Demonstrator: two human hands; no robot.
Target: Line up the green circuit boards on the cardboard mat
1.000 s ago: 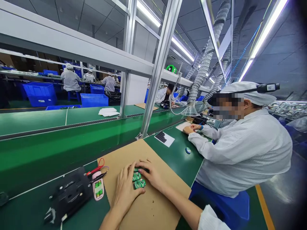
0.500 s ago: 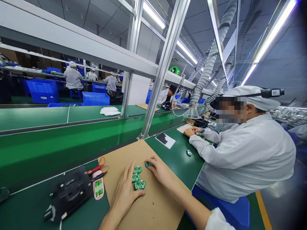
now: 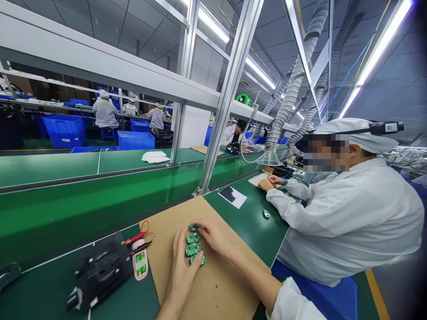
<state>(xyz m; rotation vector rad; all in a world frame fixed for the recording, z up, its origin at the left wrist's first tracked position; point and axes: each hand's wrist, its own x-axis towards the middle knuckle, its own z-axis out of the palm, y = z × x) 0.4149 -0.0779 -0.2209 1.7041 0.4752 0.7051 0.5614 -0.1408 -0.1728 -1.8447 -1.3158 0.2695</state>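
Several small green circuit boards lie in a short row on a brown cardboard sheet. My left hand rests flat on the cardboard with its fingers stretched out beside the boards and the thumb tip on the nearest one. My right hand comes in from the right. Its fingertips pinch the farthest board at the top of the row.
A black fixture and a pink holder with green cells and red and black leads sit left of the cardboard. A co-worker in white sits at the right. A white card with dark parts and a green conveyor lie beyond.
My right hand has moved left, bringing a board from the right onto the top of the row. The left hand has stayed beside the boards. The camera has shifted slightly.
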